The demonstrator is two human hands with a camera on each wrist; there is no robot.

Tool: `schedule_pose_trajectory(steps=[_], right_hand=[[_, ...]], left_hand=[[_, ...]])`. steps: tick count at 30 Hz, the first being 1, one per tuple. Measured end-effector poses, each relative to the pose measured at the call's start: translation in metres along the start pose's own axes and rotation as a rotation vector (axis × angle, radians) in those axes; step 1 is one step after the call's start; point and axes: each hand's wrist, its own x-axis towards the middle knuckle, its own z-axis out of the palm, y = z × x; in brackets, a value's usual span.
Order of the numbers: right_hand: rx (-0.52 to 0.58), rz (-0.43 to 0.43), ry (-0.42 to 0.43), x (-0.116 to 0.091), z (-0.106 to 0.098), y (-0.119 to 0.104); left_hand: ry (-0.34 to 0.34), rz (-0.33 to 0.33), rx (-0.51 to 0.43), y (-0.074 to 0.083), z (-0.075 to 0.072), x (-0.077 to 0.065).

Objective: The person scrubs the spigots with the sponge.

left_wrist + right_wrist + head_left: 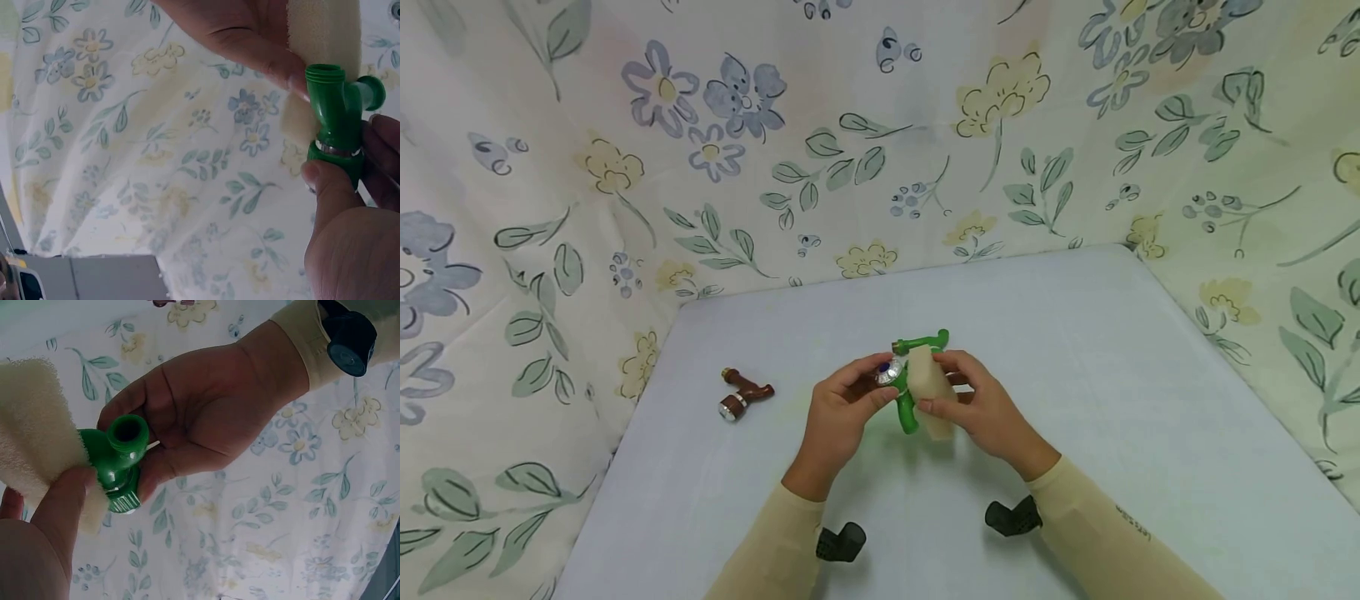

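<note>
My left hand grips a green plastic tap by its knob end, which has a silver, clear-looking cap with a dark centre. In the left wrist view the tap shows a threaded inlet and a metal ring. My right hand holds a beige sponge between thumb and fingers, close against the tap's side. In the right wrist view the sponge covers part of the tap. Where the sponge meets the tap is partly hidden.
Behind the hands lies another green tap with a brass-coloured end, partly covered. A brown tap lies to the left on the white table. Floral cloth hangs behind and at the sides.
</note>
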Motion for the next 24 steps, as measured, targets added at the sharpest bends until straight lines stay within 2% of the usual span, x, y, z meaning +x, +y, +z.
schedule_pose_trajectory(steps=[5, 8, 15, 24], right_hand=[[-0.028, 0.061, 0.049, 0.001, -0.001, 0.008], [-0.016, 0.082, 0.032, 0.0, 0.001, 0.009], [0.018, 0.077, -0.002, -0.003, 0.005, 0.002], [0.112, 0.038, -0.095, -0.011, 0.012, -0.035]], left_hand=[[-0.023, -0.005, -0.007, 0.0, 0.0, -0.001], [-0.015, -0.001, -0.003, 0.0, 0.0, -0.001], [0.015, 0.023, 0.0, 0.015, 0.003, -0.001], [0.103, 0.021, 0.016, -0.01, -0.003, 0.004]])
